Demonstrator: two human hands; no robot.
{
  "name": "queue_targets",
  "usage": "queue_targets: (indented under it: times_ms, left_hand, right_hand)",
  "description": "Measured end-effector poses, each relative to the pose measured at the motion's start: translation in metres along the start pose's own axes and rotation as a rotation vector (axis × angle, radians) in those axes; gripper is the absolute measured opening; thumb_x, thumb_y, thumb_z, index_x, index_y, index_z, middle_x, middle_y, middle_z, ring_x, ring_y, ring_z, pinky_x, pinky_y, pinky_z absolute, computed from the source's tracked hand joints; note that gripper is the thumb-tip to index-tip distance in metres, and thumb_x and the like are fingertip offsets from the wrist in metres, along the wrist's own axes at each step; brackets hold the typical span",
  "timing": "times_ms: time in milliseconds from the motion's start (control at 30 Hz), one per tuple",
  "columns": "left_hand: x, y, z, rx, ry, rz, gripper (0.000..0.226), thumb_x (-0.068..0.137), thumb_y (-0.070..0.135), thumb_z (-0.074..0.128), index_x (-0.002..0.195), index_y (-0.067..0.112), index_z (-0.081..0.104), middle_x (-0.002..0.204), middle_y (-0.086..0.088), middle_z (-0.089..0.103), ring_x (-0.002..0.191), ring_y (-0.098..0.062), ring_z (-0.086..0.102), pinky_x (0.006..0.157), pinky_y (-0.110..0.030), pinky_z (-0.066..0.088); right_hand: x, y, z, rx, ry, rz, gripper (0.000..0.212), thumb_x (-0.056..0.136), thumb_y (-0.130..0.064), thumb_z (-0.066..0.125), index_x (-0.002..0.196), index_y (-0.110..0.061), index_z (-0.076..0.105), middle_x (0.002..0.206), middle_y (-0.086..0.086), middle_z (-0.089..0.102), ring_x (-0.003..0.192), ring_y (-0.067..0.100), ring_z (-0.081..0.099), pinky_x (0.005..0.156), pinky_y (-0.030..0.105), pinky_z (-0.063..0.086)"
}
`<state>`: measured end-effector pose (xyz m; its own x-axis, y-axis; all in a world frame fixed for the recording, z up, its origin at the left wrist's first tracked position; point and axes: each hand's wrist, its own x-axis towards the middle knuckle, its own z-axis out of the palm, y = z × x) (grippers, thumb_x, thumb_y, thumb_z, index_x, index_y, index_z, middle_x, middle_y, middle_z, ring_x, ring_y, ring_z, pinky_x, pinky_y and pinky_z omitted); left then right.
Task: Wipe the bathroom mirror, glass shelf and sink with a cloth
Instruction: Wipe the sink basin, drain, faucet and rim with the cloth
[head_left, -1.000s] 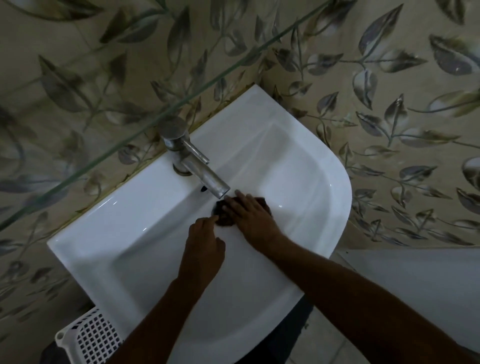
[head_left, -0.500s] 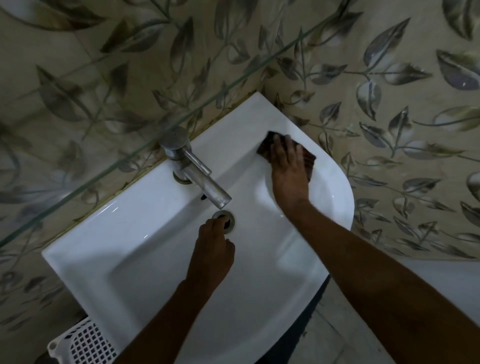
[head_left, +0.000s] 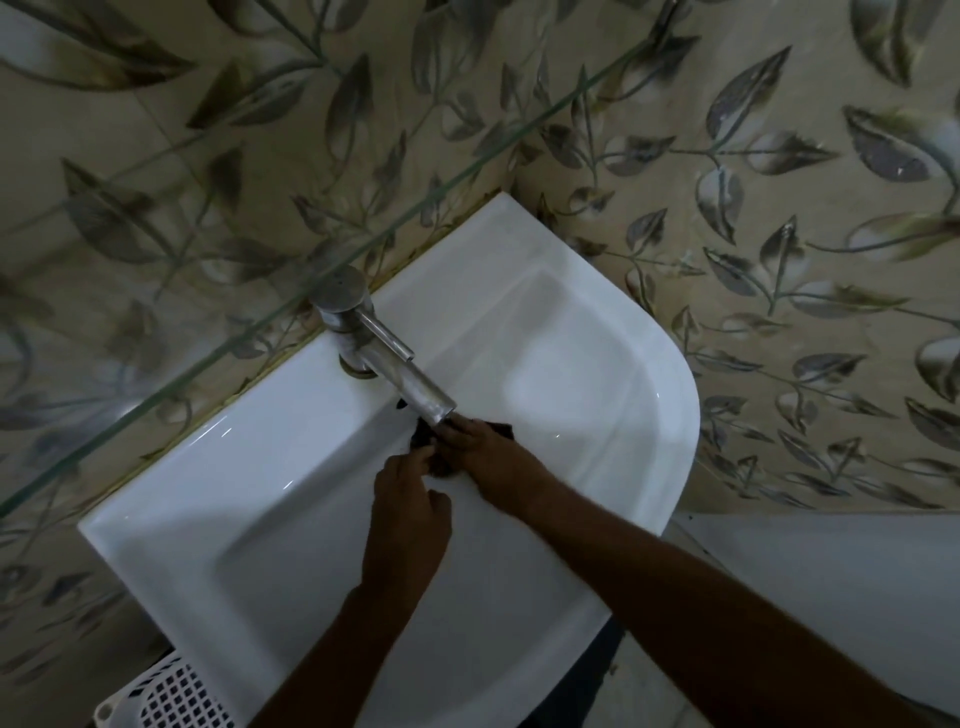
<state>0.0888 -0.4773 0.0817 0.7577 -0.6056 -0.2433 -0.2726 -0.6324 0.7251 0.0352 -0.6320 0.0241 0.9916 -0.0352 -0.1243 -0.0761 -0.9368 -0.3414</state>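
Both hands low in the sink (head_left: 639, 364), right hand (head_left: 488, 457) pressing the cloth (head_left: 423, 441) under the tap (head_left: 410, 379), left hand (head_left: 410, 514) pinching its edge; knuckles could bang that spout.

A metal faucet (head_left: 382, 358) stands before the leaf-patterned wall tiles (head_left: 753, 171), with a white perforated basket (head_left: 171, 699) lower left.

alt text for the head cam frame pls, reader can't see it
Seen from above, a person's right hand presses a dark cloth into the bottom of a white corner sink, just under the steel tap, while the left hand touches the cloth's near edge. Leaf-patterned tiles surround the sink, and a glass shelf's edge crosses above it.
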Motion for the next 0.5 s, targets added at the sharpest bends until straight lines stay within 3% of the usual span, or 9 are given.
queue_targets:
  times_ms: [67, 133, 200, 233, 333, 433, 500]
  left_hand:
    - [-0.001, 0.006, 0.006, 0.016, -0.077, 0.038, 0.046, 0.087, 0.003, 0.055, 0.131, 0.017, 0.050, 0.121, -0.001, 0.050, 0.114, -0.021, 0.048, 0.097, -0.036, 0.046]
    - [0.000, 0.014, 0.012, 0.010, -0.159, 0.078, 0.045, 0.089, 0.006, 0.056, 0.133, 0.017, 0.049, 0.132, -0.003, 0.047, 0.123, -0.021, 0.045, 0.103, -0.033, 0.042]
    - [0.000, 0.023, 0.016, -0.004, -0.216, 0.119, 0.045, 0.091, 0.009, 0.056, 0.134, 0.018, 0.048, 0.138, -0.003, 0.043, 0.127, -0.020, 0.043, 0.103, -0.025, 0.038]
    - [-0.001, 0.026, 0.017, -0.012, -0.231, 0.132, 0.045, 0.092, 0.010, 0.055, 0.135, 0.019, 0.048, 0.139, -0.003, 0.041, 0.127, -0.018, 0.043, 0.101, -0.022, 0.036]
    - [-0.007, 0.030, 0.019, -0.026, -0.246, 0.146, 0.044, 0.093, 0.013, 0.054, 0.135, 0.023, 0.046, 0.140, 0.001, 0.040, 0.127, -0.015, 0.041, 0.102, -0.023, 0.037]
    - [-0.014, 0.023, 0.019, -0.022, -0.251, 0.116, 0.043, 0.093, 0.013, 0.053, 0.134, 0.024, 0.047, 0.139, 0.002, 0.042, 0.128, -0.015, 0.040, 0.106, -0.033, 0.041]
    - [-0.019, 0.020, 0.019, -0.010, -0.256, 0.105, 0.043, 0.093, 0.012, 0.053, 0.134, 0.023, 0.047, 0.136, 0.002, 0.045, 0.127, -0.014, 0.041, 0.105, -0.031, 0.041]
  right_hand:
    - [-0.002, 0.028, -0.021, -0.110, 0.038, 0.009, 0.041, 0.090, -0.010, 0.045, 0.124, -0.003, 0.067, 0.133, 0.018, 0.061, 0.119, 0.044, 0.059, 0.094, 0.056, 0.052]
    - [-0.010, 0.059, -0.044, -0.252, 0.061, 0.112, 0.039, 0.084, -0.003, 0.064, 0.123, -0.004, 0.067, 0.135, 0.017, 0.060, 0.124, 0.043, 0.056, 0.100, 0.059, 0.047]
    - [-0.017, 0.075, -0.070, -0.297, 0.085, 0.200, 0.056, 0.062, -0.002, 0.087, 0.116, -0.008, 0.072, 0.131, 0.014, 0.063, 0.120, 0.041, 0.059, 0.097, 0.055, 0.048]
    - [-0.021, 0.076, -0.079, -0.299, 0.046, 0.262, 0.060, 0.062, -0.006, 0.088, 0.119, -0.011, 0.070, 0.136, 0.014, 0.060, 0.124, 0.040, 0.057, 0.100, 0.052, 0.046]
    - [-0.051, 0.057, -0.072, -0.214, -0.176, 0.287, 0.057, 0.088, -0.001, 0.062, 0.142, -0.013, 0.050, 0.157, 0.011, 0.034, 0.144, 0.035, 0.030, 0.118, 0.048, 0.025]
    - [-0.097, 0.035, -0.054, -0.024, -0.412, 0.237, 0.052, 0.083, 0.008, 0.055, 0.132, -0.005, 0.059, 0.134, 0.021, 0.057, 0.122, 0.040, 0.056, 0.100, 0.049, 0.048]
    - [-0.110, 0.021, -0.070, 0.074, -0.583, 0.167, 0.053, 0.087, 0.004, 0.051, 0.138, -0.011, 0.055, 0.135, 0.015, 0.058, 0.120, 0.033, 0.057, 0.100, 0.044, 0.048]
